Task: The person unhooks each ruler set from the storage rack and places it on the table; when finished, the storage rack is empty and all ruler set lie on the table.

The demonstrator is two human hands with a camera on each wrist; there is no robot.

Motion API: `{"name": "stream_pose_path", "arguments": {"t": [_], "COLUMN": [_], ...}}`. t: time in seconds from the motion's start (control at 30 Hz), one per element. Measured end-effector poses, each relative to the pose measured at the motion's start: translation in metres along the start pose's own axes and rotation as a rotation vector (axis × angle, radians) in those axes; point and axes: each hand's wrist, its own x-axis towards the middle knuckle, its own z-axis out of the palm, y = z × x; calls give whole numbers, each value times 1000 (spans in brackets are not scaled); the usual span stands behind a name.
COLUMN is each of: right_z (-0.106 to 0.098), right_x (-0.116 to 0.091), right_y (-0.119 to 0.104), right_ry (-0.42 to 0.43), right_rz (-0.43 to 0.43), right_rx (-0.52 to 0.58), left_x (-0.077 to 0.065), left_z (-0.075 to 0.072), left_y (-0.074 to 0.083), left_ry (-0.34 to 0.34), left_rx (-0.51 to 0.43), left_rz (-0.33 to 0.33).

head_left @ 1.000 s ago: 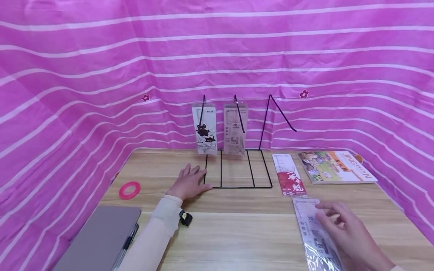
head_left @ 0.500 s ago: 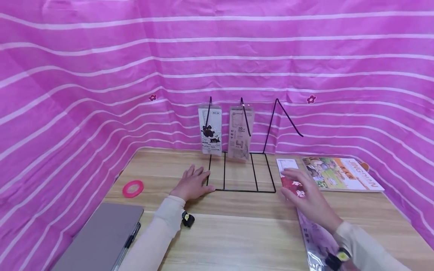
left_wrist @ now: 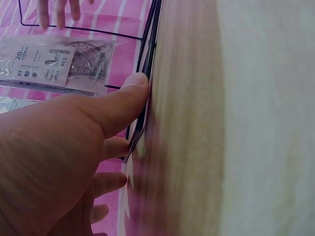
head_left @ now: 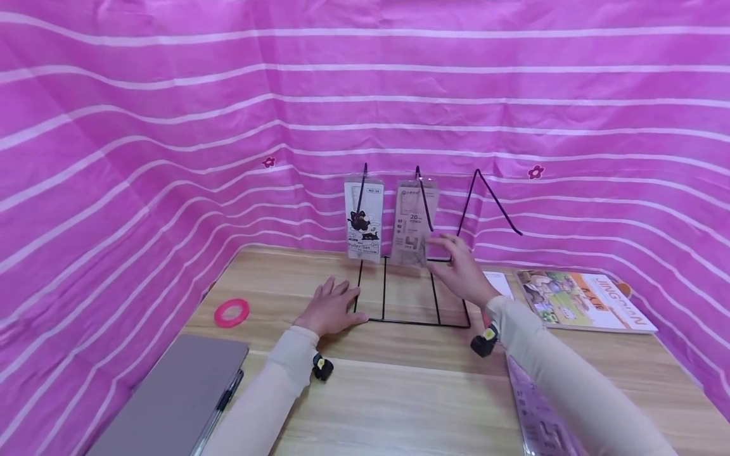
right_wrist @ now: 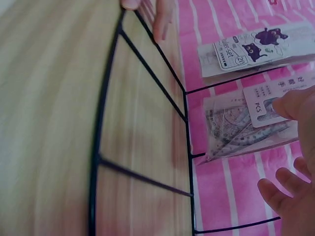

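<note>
A black wire display rack stands on the wooden table. My left hand rests at its front left corner, fingers spread, its thumb on the wire in the left wrist view. From the rack's left hook hangs a white ruler-set packet with black cats. A clear packet of rulers hangs on the middle hook. Beside that packet's lower right edge is my right hand, thumb and fingers apart. In the right wrist view its thumb overlaps the packet; contact cannot be told. The right hook carries nothing.
Another clear ruler packet lies under my right forearm, which partly hides a red-and-white ruler packet. A picture book lies at right. At left are a pink tape ring, a grey notebook and a pen.
My right hand has left the packet on the table and moved up and left to the packet on the middle hook. The left hand stays at the rack's corner.
</note>
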Motion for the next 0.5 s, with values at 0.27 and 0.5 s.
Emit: {"name": "stream_pose_path", "arguments": {"t": [0.27, 0.5], "right_z": [19, 19], "right_x": [23, 15], "right_y": [-4, -12], "right_ry": [70, 187], "right_rz": [27, -99], "right_rx": [1, 32], "left_x": [0, 1], "left_z": [0, 0], "left_y": [0, 0], "left_ry": [-7, -3], "left_rx": [6, 19], "left_rz": [-4, -10]}}
